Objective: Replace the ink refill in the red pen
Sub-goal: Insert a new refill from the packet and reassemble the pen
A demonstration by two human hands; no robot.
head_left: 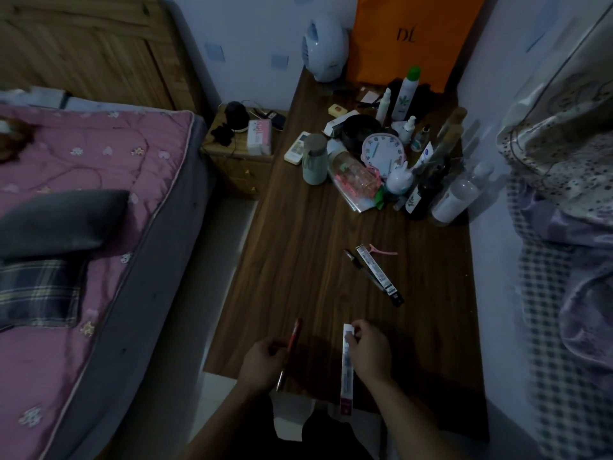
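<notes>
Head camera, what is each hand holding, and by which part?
The left hand grips the red pen around its middle. The right hand pinches the refill packet near its far end.

Desk [298, 260] layout, near edge to far.
My left hand [262, 361] has the pen [293, 340] at the near edge; refill packet [346, 370] just right of it, overhanging; second packet [376, 272] mid-desk; bottles [414, 167] far right corner.
</notes>
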